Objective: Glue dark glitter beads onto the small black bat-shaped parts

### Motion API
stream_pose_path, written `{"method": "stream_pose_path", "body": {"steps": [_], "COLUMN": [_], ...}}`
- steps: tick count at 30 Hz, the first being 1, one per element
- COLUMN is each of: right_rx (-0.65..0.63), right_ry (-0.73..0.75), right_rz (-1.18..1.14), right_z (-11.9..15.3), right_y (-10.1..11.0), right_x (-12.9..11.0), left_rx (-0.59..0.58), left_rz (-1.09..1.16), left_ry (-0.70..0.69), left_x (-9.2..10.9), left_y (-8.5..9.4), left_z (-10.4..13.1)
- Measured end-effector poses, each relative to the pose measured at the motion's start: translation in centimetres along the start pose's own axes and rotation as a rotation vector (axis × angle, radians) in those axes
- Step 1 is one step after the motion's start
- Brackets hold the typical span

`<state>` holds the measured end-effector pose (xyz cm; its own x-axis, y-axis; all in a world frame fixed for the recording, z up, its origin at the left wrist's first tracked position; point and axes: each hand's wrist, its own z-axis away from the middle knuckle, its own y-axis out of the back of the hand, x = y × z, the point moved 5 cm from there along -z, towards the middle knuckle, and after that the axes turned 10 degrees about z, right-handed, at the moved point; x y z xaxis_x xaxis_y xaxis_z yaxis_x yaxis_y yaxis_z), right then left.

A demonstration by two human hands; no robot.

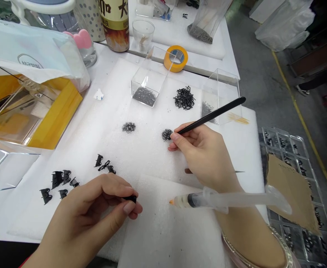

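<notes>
My left hand (pixel 102 212) pinches a small black plastic part (pixel 131 198) between thumb and fingers, and the fingers cover most of it. My right hand (pixel 199 152) grips a slim black pen-shaped tool (pixel 213 115). The tool's lower end is hidden by the fingers, right beside a small pile of tiny dark metal pieces (pixel 167 134). Another such pile (pixel 128 127) lies to its left. Several black plastic parts (pixel 57 179) are spread near my left hand. A clear syringe (pixel 199 200) with an orange tip crosses in front of my right forearm.
Behind the hands are a clear box of tiny pieces (pixel 145 96), a second clear box (pixel 221 95), a heap of black bent pieces (pixel 184 98) and yellow tape (pixel 176 58). An amber-sided box (pixel 65 111) stands left. Compartment trays (pixel 300 149) and cardboard (pixel 291 190) are at right.
</notes>
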<state>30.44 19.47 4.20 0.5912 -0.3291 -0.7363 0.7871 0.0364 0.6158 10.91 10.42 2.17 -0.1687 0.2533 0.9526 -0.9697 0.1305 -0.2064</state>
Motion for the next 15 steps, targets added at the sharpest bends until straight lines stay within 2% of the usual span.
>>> {"method": "stream_pose_path", "body": {"steps": [15], "right_rx": [-0.01], "right_ry": [0.006], "right_rz": [0.016], "right_z": [-0.04], "right_y": [0.1], "right_x": [-0.05], "left_rx": [0.03], "left_rz": [0.007], "left_ry": [0.028], "left_x": [0.14], "left_y": [0.06], "left_z": [0.08]}}
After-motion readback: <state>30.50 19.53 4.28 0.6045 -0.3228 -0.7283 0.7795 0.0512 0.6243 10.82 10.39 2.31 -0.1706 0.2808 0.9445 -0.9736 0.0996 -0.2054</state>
